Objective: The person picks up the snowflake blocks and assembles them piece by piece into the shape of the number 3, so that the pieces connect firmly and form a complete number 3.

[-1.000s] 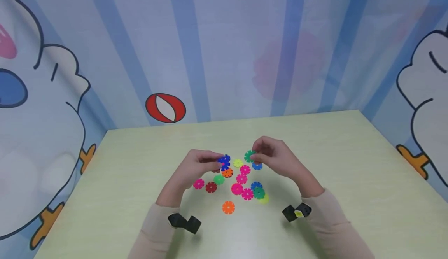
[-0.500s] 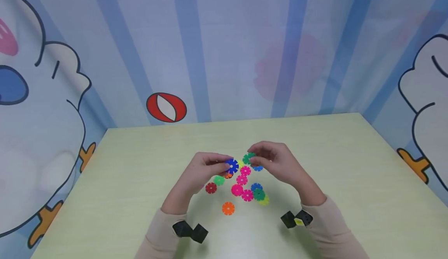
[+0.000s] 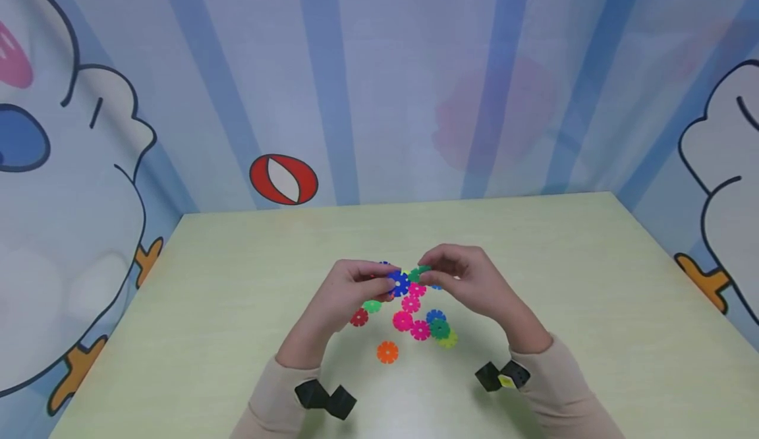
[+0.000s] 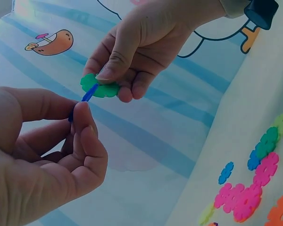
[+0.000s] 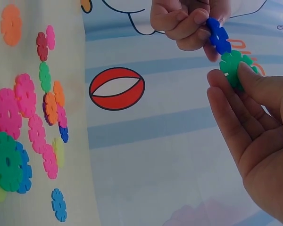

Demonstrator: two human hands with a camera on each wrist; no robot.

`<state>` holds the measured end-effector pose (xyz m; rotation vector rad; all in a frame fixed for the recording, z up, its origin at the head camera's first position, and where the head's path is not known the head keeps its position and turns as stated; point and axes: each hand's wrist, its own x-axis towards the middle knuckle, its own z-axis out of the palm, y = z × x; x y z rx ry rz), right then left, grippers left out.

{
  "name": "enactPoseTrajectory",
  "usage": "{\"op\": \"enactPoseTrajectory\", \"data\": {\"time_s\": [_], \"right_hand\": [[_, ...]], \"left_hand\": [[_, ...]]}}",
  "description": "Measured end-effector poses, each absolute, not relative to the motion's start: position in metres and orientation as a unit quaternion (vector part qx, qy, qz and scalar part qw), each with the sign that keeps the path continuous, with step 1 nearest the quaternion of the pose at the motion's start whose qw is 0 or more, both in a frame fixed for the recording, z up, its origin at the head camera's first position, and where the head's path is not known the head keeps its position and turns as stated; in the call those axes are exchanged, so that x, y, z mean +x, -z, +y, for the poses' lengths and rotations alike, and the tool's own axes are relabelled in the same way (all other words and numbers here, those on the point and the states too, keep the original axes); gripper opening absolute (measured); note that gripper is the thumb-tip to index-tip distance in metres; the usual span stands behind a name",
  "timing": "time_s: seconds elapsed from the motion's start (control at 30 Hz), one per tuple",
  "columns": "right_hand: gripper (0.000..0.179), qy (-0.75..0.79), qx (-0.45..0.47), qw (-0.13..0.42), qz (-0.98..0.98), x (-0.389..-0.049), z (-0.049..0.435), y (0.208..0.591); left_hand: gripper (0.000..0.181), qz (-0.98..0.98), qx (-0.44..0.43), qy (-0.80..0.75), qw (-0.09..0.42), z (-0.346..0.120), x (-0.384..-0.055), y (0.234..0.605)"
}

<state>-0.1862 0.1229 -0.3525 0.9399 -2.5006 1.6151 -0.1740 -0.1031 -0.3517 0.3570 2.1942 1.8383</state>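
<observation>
My left hand pinches a dark blue notched plastic disc between thumb and fingertips. In my right hand a green notched disc is pinched the same way. Both are held up above the table, edge to edge. The left wrist view shows the blue disc almost edge-on, its rim at the rim of the flatter green disc. From the right wrist, the blue disc meets the top of the green disc at its notched edge.
Loose notched discs lie on the pale table below the hands: several pink discs, an orange disc, a red disc, and a green disc overlapping blue and yellow ones. A patterned blue backdrop stands behind.
My left hand has moved right with the blue disc, and my right hand has shifted slightly down and left. The two discs, apart before, now meet at their edges; the green one is tilted flatter.
</observation>
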Motion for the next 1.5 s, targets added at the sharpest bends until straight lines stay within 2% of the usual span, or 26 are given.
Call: {"op": "enactPoseTrajectory", "data": {"time_s": [0.27, 0.87, 1.5], "right_hand": [[0.011, -0.526, 0.327, 0.025, -0.785, -0.187, 0.122, 0.358], [0.009, -0.519, 0.359, 0.101, -0.769, -0.192, 0.118, 0.365], [0.011, -0.514, 0.379, 0.114, -0.761, -0.195, 0.117, 0.373]], "left_hand": [[0.031, 0.749, 0.123, -0.638, 0.131, -0.101, -0.174, 0.355], [0.026, 0.745, 0.089, -0.652, 0.11, -0.096, -0.172, 0.358], [0.024, 0.756, 0.074, -0.642, 0.103, -0.089, -0.171, 0.363]]}}
